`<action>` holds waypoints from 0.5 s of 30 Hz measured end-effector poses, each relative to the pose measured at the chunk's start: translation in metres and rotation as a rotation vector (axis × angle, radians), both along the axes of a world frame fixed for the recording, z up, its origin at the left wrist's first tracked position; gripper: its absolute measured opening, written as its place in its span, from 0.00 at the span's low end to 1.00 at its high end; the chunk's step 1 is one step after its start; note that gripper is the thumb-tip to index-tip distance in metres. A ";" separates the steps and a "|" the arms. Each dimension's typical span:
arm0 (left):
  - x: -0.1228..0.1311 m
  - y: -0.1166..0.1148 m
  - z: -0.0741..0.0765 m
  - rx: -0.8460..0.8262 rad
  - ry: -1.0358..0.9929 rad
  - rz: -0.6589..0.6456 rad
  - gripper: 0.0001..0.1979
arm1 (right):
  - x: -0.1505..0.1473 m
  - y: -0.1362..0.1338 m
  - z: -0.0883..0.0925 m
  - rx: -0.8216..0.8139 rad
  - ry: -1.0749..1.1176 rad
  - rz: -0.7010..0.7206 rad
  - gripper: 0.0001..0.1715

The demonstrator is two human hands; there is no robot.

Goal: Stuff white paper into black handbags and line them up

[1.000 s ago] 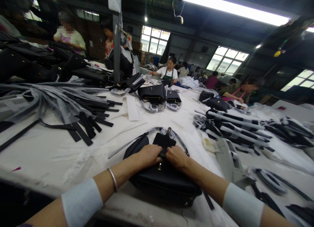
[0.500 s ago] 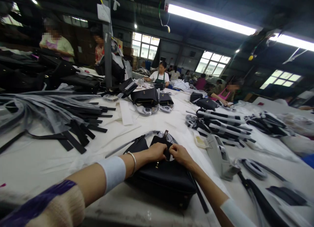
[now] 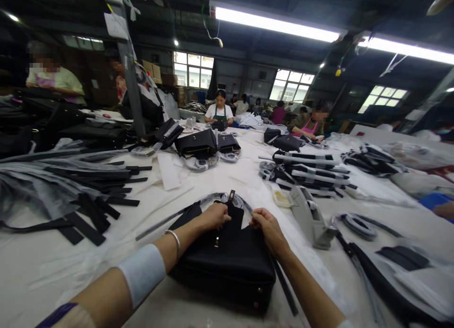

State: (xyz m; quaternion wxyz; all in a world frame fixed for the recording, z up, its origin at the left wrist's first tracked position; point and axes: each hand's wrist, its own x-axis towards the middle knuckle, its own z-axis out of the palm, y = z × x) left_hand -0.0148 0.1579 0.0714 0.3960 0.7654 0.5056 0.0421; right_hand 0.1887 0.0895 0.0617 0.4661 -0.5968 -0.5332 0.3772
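Black leather handbag (image 3: pixel 227 264) lay flat on the white-covered tabletop (image 3: pixel 53 261), right in front of the person, base toward the camera. Left hand (image 3: pixel 214 217) sat on the top edge beside the handbag's black tongue-shaped flap (image 3: pixel 234 215), fingers curled down and closed on the leather. Right hand (image 3: pixel 267 226) gripped the top right corner, fingers (image 3: pixel 258 218) bent tight over the edge. Probably both were pinching the opening, but the fingertips were hidden, so the exact hold could not be told. A small gold clasp (image 3: pixel 216 243) showed on the front panel below the left hand. A plastic-wrapped strap (image 3: pixel 232 200) curved on the tabletop just behind the handbag, touching its top. Judged progress: body stitched, hardware on, strap in place, so the work looked late-stage. The flap's metal tip pointed away from the clasp, so closing and the final tidy seemed left to do. Grey tape dispenser (image 3: pixel 312 219) stood near the right hand, with a small pale tray (image 3: pixel 283 200) just beyond it. A pile of loose black straps (image 3: pixel 88 195) lay well off to the left. More finished black handbags (image 3: pixel 196 142) sat further up the tabletop, and a co-worker in a green apron (image 3: pixel 220 112) was at the far end.
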 end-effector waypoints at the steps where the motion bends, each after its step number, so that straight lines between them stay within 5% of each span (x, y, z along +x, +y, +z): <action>1: 0.000 0.001 -0.001 -0.030 -0.025 0.015 0.14 | 0.001 -0.002 0.002 0.003 0.020 0.002 0.15; 9: -0.003 0.002 -0.001 -0.160 -0.310 0.116 0.14 | -0.028 -0.006 0.042 0.044 -0.192 0.160 0.07; 15: -0.008 0.000 -0.002 -0.195 -0.425 0.131 0.16 | -0.048 -0.019 0.024 -0.132 -0.285 0.279 0.05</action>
